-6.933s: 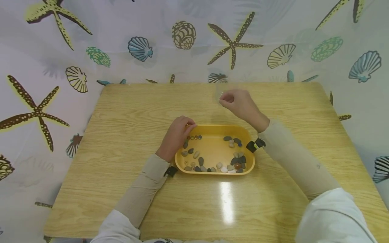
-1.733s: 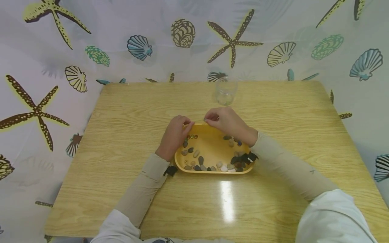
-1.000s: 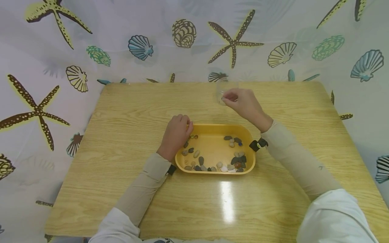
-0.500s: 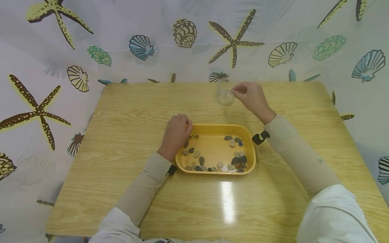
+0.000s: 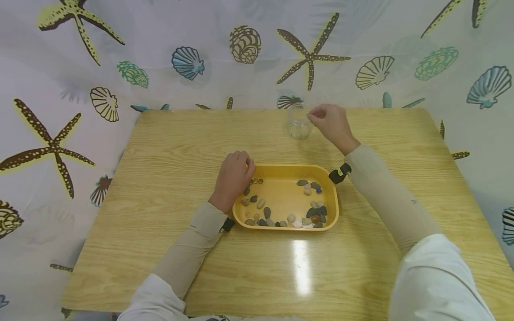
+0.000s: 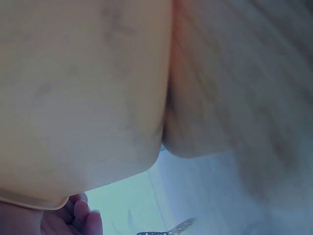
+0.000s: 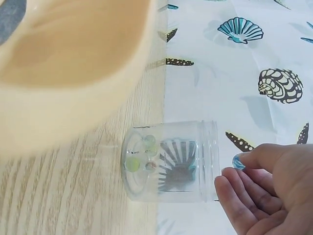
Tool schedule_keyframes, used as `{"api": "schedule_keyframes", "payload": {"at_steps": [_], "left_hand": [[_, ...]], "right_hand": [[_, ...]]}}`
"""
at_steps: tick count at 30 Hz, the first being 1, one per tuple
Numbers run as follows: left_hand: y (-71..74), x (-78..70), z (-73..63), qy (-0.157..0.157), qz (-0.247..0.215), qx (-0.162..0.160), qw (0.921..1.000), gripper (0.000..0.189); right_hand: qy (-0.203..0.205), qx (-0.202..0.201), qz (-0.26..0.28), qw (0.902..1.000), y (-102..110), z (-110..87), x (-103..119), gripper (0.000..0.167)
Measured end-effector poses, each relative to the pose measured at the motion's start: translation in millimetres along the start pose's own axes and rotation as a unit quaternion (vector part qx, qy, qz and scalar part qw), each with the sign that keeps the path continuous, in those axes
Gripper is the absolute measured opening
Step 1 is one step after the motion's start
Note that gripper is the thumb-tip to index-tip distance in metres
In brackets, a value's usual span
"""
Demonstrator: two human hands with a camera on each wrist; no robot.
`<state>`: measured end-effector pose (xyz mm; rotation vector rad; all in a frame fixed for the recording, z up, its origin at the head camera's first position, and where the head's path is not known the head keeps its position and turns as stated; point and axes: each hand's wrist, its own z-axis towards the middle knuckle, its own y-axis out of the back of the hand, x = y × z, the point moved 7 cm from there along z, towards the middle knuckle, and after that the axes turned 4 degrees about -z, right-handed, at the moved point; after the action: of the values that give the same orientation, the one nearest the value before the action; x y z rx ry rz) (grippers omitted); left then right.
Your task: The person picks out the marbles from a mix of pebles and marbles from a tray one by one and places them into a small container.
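Observation:
My right hand [image 5: 331, 124] pinches a blue-and-white glass marble [image 7: 238, 162] between thumb and forefinger, just to the right of the open mouth of a clear plastic jar [image 5: 299, 129]. Several glass marbles [image 7: 133, 164], some green, lie at the jar's bottom. With its fingers curled, my left hand [image 5: 233, 178] holds the back left corner of a yellow tray [image 5: 285, 167]; its contact with the rim is partly hidden. Beside it in the tray is a short row of marbles [image 5: 255, 181]. In the left wrist view, curled fingers [image 6: 82, 210] show past the tray rim.
Grey, white and tan pebbles [image 5: 267, 213] lie around the tray's sides. A blue piece [image 5: 319, 191] and a reddish-brown stone [image 5: 315, 219] are at its right. Behind the wooden table [image 5: 180, 142] hangs a cloth [image 5: 265, 84] printed with shells and starfish.
One marble has left the tray's row since the oldest frame. The right hand has carried a marble from the tray's back rim to the jar's right side. The left hand stays at the corner.

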<state>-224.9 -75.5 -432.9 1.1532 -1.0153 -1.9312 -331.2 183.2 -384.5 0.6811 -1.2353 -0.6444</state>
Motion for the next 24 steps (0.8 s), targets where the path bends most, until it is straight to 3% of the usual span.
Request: {"api": "schedule_keyframes", "payload": {"at_steps": [24], "left_hand": [[-3.4, 3.4, 1.4, 0.011, -0.01, -0.002, 0.9999, 0.022]], "right_hand": [[-0.022, 0.032, -0.01, 0.9992, -8.6, 9.8, -6.2, 0.024]]}}
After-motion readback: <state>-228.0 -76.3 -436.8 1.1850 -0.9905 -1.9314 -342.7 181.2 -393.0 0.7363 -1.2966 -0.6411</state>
